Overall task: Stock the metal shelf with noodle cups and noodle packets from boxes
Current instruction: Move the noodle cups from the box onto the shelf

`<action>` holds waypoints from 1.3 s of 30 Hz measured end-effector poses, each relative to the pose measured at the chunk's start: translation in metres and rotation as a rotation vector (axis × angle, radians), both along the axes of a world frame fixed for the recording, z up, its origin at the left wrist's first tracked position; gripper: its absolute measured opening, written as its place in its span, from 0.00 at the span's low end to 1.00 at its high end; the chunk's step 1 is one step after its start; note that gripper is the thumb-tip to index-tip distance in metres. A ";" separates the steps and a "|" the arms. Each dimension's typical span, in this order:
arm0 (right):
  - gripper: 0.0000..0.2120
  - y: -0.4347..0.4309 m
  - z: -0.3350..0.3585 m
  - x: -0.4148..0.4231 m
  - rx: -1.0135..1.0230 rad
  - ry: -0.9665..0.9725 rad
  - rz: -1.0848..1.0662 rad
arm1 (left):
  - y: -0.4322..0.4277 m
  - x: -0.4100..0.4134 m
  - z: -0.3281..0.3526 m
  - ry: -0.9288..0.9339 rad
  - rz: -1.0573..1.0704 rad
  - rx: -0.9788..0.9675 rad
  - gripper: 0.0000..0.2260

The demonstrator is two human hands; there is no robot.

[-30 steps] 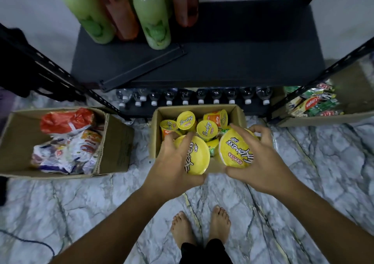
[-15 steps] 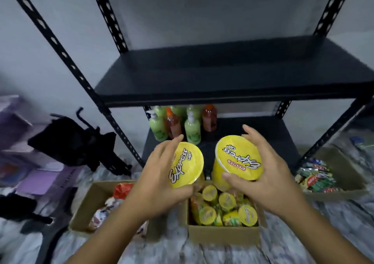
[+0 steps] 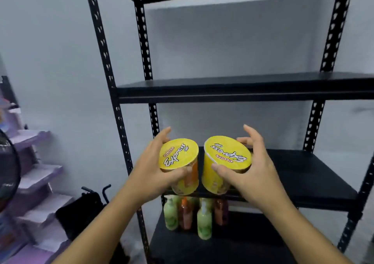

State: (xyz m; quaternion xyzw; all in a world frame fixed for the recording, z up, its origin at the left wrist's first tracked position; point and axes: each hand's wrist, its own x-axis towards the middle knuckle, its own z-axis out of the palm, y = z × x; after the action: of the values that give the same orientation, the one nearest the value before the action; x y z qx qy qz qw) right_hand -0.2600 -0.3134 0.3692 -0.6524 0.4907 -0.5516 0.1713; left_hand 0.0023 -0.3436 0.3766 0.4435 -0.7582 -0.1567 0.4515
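Note:
I hold two yellow-lidded noodle cups in front of the black metal shelf [image 3: 238,90]. My left hand [image 3: 153,170] grips the left noodle cup [image 3: 179,156] around its side. My right hand [image 3: 255,170] grips the right noodle cup [image 3: 227,152], thumb in front and fingers behind. Both cups hang side by side, tilted toward me, at the left front edge of the middle shelf board [image 3: 307,174]. That board is bare, and so is the board above it. The boxes are out of view.
Green and orange pump bottles [image 3: 204,221] stand on the lower shelf board under the cups. Perforated black uprights [image 3: 105,65] frame the shelf. A dark bag [image 3: 81,213] lies on the floor at left, beside purple stacked trays [image 3: 38,182].
Both hands lifted the two cups out of the cardboard box on the floor and up to the middle shelf level. My view rose from the floor to the shelf.

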 end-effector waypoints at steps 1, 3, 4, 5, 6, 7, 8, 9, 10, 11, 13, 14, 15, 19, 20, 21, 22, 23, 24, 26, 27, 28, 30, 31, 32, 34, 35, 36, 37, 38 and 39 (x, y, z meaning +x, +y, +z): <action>0.52 -0.004 0.010 0.002 -0.010 -0.005 0.004 | -0.003 0.001 0.010 0.027 -0.008 -0.007 0.46; 0.52 -0.010 0.034 0.008 -0.030 -0.008 0.023 | -0.010 0.002 0.030 0.067 -0.015 -0.026 0.45; 0.53 -0.013 0.047 0.010 -0.037 -0.007 0.032 | -0.014 0.003 0.040 0.087 -0.019 -0.032 0.45; 0.53 -0.016 0.060 0.012 -0.045 -0.004 0.038 | -0.018 0.004 0.051 0.109 -0.026 -0.034 0.45; 0.53 -0.019 0.073 0.014 -0.048 -0.006 0.044 | -0.022 0.004 0.061 0.130 -0.033 -0.029 0.45; 0.54 -0.022 0.086 0.015 -0.058 -0.008 0.051 | -0.027 0.004 0.073 0.146 -0.035 -0.031 0.44; 0.54 -0.027 0.098 0.016 -0.070 -0.007 0.058 | -0.032 0.004 0.084 0.158 -0.030 -0.034 0.44; 0.53 -0.034 0.110 0.016 -0.085 -0.005 0.058 | -0.038 0.003 0.096 0.176 -0.024 -0.038 0.44; 0.53 -0.041 0.122 0.016 -0.098 -0.006 0.056 | -0.045 0.003 0.107 0.202 -0.020 -0.046 0.44; 0.53 -0.048 0.133 0.016 -0.106 -0.014 0.057 | -0.052 0.002 0.117 0.234 -0.023 -0.052 0.44; 0.52 -0.063 0.155 0.017 -0.115 -0.031 0.068 | -0.068 0.001 0.137 0.305 -0.039 -0.065 0.45; 0.53 -0.070 0.165 0.017 -0.118 -0.036 0.076 | -0.076 0.001 0.146 0.336 -0.045 -0.068 0.46; 0.53 -0.079 0.176 0.017 -0.123 -0.036 0.085 | -0.084 0.000 0.156 0.360 -0.047 -0.068 0.47; 0.54 -0.113 0.213 0.017 -0.121 -0.022 0.106 | -0.111 -0.006 0.189 0.403 -0.025 -0.094 0.47; 0.53 -0.121 0.222 0.017 -0.114 -0.025 0.107 | -0.118 -0.008 0.197 0.411 -0.016 -0.102 0.47; 0.51 -0.128 0.228 0.018 -0.106 -0.027 0.100 | -0.124 -0.010 0.203 0.422 -0.010 -0.108 0.47; 0.50 -0.136 0.235 0.018 -0.101 -0.030 0.096 | -0.132 -0.012 0.210 0.434 -0.001 -0.115 0.48; 0.50 -0.146 0.239 0.018 -0.096 -0.037 0.097 | -0.139 -0.013 0.215 0.444 0.011 -0.121 0.48; 0.52 -0.155 0.243 0.018 -0.089 -0.046 0.102 | -0.146 -0.014 0.219 0.449 0.027 -0.125 0.48; 0.55 -0.172 0.247 0.020 -0.070 -0.039 0.105 | -0.159 -0.014 0.225 0.447 0.057 -0.124 0.46; 0.55 -0.180 0.249 0.021 -0.062 -0.030 0.106 | -0.166 -0.014 0.227 0.441 0.067 -0.126 0.45; 0.55 -0.186 0.251 0.022 -0.055 -0.019 0.104 | -0.173 -0.014 0.229 0.433 0.073 -0.125 0.44; 0.53 -0.199 0.254 0.024 -0.048 0.002 0.096 | -0.186 -0.012 0.234 0.413 0.077 -0.112 0.44; 0.53 -0.204 0.254 0.024 -0.040 0.010 0.094 | -0.192 -0.012 0.235 0.404 0.080 -0.101 0.44; 0.54 -0.210 0.255 0.026 -0.030 0.013 0.094 | -0.199 -0.010 0.235 0.398 0.084 -0.093 0.45; 0.56 -0.222 0.257 0.029 -0.002 0.013 0.091 | -0.213 -0.006 0.236 0.396 0.083 -0.078 0.45; 0.55 -0.227 0.257 0.032 0.007 0.014 0.082 | -0.221 -0.004 0.236 0.395 0.081 -0.065 0.45; 0.55 -0.231 0.257 0.034 0.015 0.023 0.070 | -0.227 -0.002 0.235 0.389 0.081 -0.048 0.45; 0.54 -0.236 0.256 0.036 0.020 0.035 0.059 | -0.234 0.000 0.235 0.380 0.082 -0.031 0.46; 0.54 -0.240 0.255 0.039 0.026 0.046 0.056 | -0.241 0.003 0.235 0.369 0.083 -0.014 0.46; 0.54 -0.244 0.254 0.042 0.030 0.055 0.058 | -0.247 0.006 0.235 0.360 0.078 -0.001 0.46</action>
State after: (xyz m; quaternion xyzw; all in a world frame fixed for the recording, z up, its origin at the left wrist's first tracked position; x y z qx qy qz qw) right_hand -0.2179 -0.5579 0.6228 -0.6787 0.4844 -0.5208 0.1832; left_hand 0.0082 -0.5905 0.6116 0.4372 -0.6474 -0.2155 0.5859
